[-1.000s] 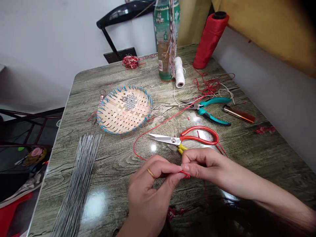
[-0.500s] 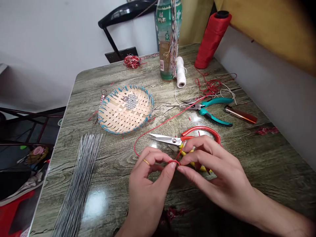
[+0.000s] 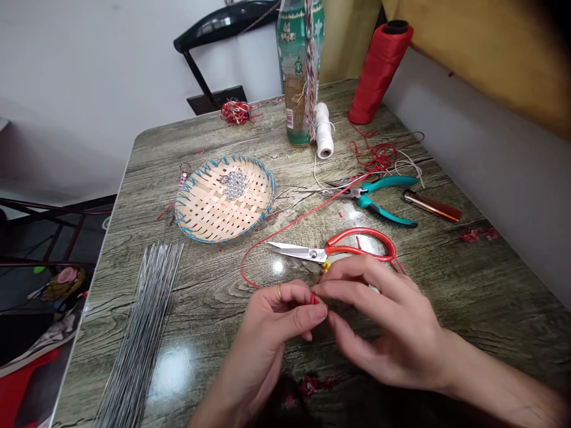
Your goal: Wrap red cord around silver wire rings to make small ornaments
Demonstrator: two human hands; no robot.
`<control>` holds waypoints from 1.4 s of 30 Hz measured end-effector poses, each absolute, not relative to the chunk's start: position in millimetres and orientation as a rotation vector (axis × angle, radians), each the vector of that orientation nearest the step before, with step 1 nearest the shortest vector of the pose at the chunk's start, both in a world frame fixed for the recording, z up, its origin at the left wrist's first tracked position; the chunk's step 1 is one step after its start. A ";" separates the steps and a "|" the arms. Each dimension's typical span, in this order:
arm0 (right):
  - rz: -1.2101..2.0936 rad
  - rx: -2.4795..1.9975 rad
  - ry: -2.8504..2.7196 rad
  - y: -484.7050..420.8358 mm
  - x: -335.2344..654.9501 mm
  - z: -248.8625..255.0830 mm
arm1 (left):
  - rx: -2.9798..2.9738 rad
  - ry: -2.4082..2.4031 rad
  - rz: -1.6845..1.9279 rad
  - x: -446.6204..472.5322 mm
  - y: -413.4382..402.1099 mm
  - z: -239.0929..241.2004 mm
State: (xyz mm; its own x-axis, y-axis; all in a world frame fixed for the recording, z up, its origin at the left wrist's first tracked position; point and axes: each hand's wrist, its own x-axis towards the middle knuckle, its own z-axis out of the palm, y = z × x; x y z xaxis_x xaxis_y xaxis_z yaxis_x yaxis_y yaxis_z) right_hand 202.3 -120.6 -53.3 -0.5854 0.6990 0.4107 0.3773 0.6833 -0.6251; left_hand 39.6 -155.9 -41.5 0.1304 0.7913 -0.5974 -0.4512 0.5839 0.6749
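My left hand (image 3: 281, 321), with a ring on one finger, pinches a red cord (image 3: 315, 299) between thumb and forefinger. Fingertips of my right hand (image 3: 383, 321) meet the same cord from the other side; its thumb sits slightly apart from the forefinger. From my hands the cord loops left and runs back over the table toward a red tangle (image 3: 379, 157). Just beyond my hands lie red-handled scissors (image 3: 307, 252), blades pointing left. A yellow-handled tool (image 3: 326, 266) is mostly covered by my right hand.
A woven bamboo basket (image 3: 214, 211) holds small metal pieces. Bundled metal wires (image 3: 143, 333) lie at left. Teal pliers (image 3: 388, 199) and a lighter (image 3: 432, 205) are at right. A glass bottle (image 3: 297, 89), white string spool (image 3: 324, 131) and red thread spool (image 3: 379, 74) stand or lie behind.
My left hand has turned, its thumb now pointing right across the cord. My right hand has shifted slightly left and down, covering more of the yellow-handled tool. The view has moved slightly.
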 end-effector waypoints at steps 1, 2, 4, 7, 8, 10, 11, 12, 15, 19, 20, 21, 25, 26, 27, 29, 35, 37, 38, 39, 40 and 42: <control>0.607 -0.795 -2.258 -120.9 202.2 -53.8 | 0.381 1.115 0.934 39.4 -156.0 -42.2; 0.582 -0.773 -2.265 -120.9 202.3 -54.4 | 0.395 1.123 0.936 39.2 -155.9 -42.9; 0.548 -0.742 -2.258 -120.6 202.7 -55.8 | 0.430 1.150 0.949 38.6 -155.4 -44.1; 0.541 -0.751 -2.232 -120.1 203.4 -57.1 | 0.495 1.221 0.984 37.7 -154.7 -44.3; 0.546 -0.760 -2.233 -119.9 203.4 -56.9 | 0.514 1.244 0.999 37.4 -154.7 -44.1; 0.578 -0.771 -2.254 -118.7 203.3 -55.0 | 0.547 1.274 1.021 36.9 -154.9 -43.7; 0.631 -0.773 -2.258 -117.6 203.1 -53.2 | 0.563 1.281 1.025 36.6 -155.1 -43.7; 0.726 -0.781 -2.250 -116.0 203.0 -50.9 | 0.579 1.287 1.020 36.3 -155.3 -43.9; 1.215 -0.884 -2.096 -108.6 204.0 -42.3 | 0.615 1.327 1.023 35.1 -155.4 -45.6; 2.030 -0.957 -1.521 -98.4 210.9 -35.2 | 0.594 1.369 1.088 34.2 -154.9 -46.7; 2.168 -0.925 -1.367 -96.9 213.2 -34.9 | 0.563 1.356 1.078 34.2 -154.9 -46.1; 2.252 -0.893 -1.251 -95.9 215.6 -34.8 | 0.519 1.328 1.052 34.2 -155.0 -45.3; 2.227 -0.892 -1.123 -94.0 221.3 -34.1 | 0.312 1.116 0.906 33.9 -156.5 -41.9; 2.222 -0.896 -1.109 -93.4 221.4 -33.5 | 0.267 1.063 0.892 33.8 -157.0 -41.8; 2.235 -0.891 -1.079 -92.7 221.1 -32.9 | 0.229 1.019 0.890 33.7 -157.5 -42.0; 2.295 -0.845 -0.979 -91.0 219.5 -32.8 | 0.178 0.957 0.896 33.8 -158.0 -42.9; 2.349 -0.816 -0.815 -85.9 215.2 -41.1 | 0.193 0.859 0.922 33.8 -157.4 -42.1; 2.291 -0.937 -0.923 -85.0 214.4 -43.2 | 0.195 0.835 0.935 33.1 -157.5 -40.6; 2.237 -1.018 -1.020 -85.2 213.8 -43.9 | 0.196 0.830 0.941 32.8 -157.5 -39.9; 2.156 -1.100 -1.158 -85.9 213.1 -44.4 | 0.202 0.836 0.944 32.8 -157.5 -39.4; 2.018 -1.182 -1.334 -87.3 212.4 -44.9 | 0.216 0.859 0.949 33.0 -157.4 -38.9; 1.546 -1.320 -1.735 -92.2 210.9 -46.3 | 0.265 0.948 0.971 34.3 -157.1 -38.6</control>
State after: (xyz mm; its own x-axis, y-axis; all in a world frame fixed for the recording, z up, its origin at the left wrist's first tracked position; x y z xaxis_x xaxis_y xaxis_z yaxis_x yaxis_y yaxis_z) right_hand 210.9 -92.2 -46.3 -0.4305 0.8681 -0.2471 0.3455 -0.0944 -0.9337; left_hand 34.3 -157.1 -38.6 0.2172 0.7967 -0.5640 -0.5832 0.5692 0.5795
